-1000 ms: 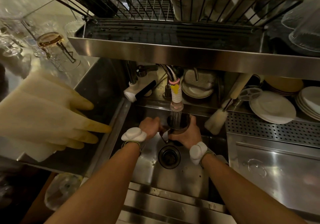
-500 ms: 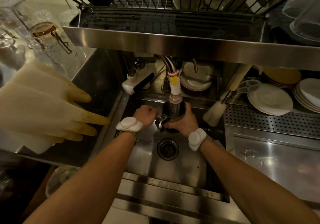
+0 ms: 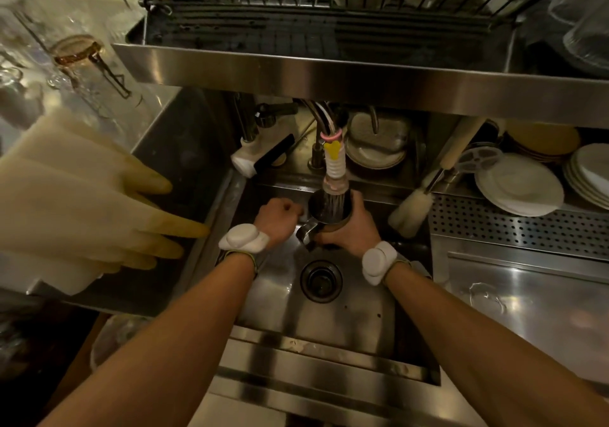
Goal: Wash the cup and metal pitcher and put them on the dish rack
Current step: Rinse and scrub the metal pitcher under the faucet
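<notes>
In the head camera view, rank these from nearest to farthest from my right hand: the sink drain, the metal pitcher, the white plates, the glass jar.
1. metal pitcher: gripped by the right hand itself.
2. drain: just below the hand, toward the camera.
3. white plates: off to the right.
4. glass jar: far upper left.

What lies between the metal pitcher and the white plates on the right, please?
The head view shows a white bottle brush leaning there, its handle pointing up and right.
</notes>
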A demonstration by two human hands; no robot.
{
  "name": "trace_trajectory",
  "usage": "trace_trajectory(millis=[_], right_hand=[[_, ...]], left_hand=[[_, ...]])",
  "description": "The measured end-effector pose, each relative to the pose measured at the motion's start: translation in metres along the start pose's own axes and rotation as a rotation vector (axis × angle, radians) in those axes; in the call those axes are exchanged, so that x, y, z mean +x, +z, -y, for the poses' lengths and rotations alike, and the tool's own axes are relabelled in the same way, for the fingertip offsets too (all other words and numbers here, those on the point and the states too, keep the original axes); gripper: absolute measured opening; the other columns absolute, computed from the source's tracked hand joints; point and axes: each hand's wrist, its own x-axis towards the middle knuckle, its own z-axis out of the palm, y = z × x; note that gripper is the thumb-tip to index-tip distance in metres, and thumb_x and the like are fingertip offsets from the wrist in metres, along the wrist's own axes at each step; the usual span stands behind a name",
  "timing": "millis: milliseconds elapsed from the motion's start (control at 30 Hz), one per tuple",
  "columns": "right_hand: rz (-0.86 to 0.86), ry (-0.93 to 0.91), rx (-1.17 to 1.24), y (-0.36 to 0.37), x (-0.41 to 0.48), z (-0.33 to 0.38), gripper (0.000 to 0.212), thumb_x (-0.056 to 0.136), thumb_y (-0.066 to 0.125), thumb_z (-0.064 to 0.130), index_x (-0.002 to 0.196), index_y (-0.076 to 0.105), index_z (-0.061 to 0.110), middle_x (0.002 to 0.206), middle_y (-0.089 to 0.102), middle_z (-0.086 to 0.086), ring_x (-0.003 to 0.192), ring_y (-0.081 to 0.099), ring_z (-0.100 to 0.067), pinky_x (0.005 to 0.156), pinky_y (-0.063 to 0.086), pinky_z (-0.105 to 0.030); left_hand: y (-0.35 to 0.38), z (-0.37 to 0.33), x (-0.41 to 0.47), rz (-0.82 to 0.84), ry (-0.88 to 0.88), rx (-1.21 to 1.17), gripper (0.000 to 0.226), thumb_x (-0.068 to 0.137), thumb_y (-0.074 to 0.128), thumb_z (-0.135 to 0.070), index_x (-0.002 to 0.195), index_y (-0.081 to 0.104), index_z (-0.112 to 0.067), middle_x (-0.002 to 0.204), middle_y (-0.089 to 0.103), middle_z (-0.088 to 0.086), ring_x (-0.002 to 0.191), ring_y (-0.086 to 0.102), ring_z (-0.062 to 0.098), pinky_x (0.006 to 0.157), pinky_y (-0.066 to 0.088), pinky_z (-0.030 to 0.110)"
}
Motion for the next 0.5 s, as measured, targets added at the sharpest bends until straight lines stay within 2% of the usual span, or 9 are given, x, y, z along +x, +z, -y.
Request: trace_trajectory(millis=[133, 267, 400, 500], right_hand=[[0.011, -0.009, -0.006, -0.003, 0.001, -0.003, 0.102, 0.053, 0.091, 0.019, 0.136, 0.032, 0.017, 0.119, 0.054, 0.007, 0.110, 0.052, -0.010, 0.092, 0.040, -0.023], [0.037, -0.009, -0.028, 0.001, 0.003, 0.000, 0.099, 0.052, 0.091, 0.018, 0.133, 0.034, 0.016, 0.117, 0.056, 0.004, 0.109, 0.054, -0.013, 0.090, 0.042, -0.024], [0.028, -0.023, -0.011, -0.004, 0.002, -0.002, 0.101, 0.053, 0.090, 0.016, 0.136, 0.032, 0.015, 0.123, 0.055, 0.002, 0.108, 0.050, -0.009, 0.091, 0.039, -0.022], [0.048, -0.020, -0.012, -0.001, 0.001, -0.001, 0.100, 0.053, 0.091, 0.016, 0.134, 0.033, 0.016, 0.119, 0.055, 0.005, 0.109, 0.052, -0.009, 0.091, 0.040, -0.021]], left_hand=[[-0.002, 0.007, 0.002, 0.001, -0.021, -0.032, 0.023, 0.090, 0.054, -0.022, 0.095, 0.074, -0.012, 0.112, 0.071, 0.012, 0.109, 0.063, 0.030, 0.098, 0.048, 0.038], [0.000, 0.010, -0.001, -0.006, -0.020, -0.014, 0.025, 0.091, 0.053, -0.023, 0.096, 0.073, -0.010, 0.109, 0.071, 0.014, 0.107, 0.063, 0.029, 0.095, 0.048, 0.036], [-0.001, 0.014, -0.002, -0.006, -0.017, -0.034, 0.025, 0.089, 0.052, -0.021, 0.085, 0.072, -0.008, 0.103, 0.072, 0.015, 0.101, 0.065, 0.030, 0.093, 0.049, 0.037], [-0.001, 0.016, -0.004, -0.007, -0.015, -0.027, 0.026, 0.091, 0.052, -0.024, 0.090, 0.073, -0.008, 0.102, 0.072, 0.013, 0.101, 0.065, 0.027, 0.094, 0.049, 0.038]])
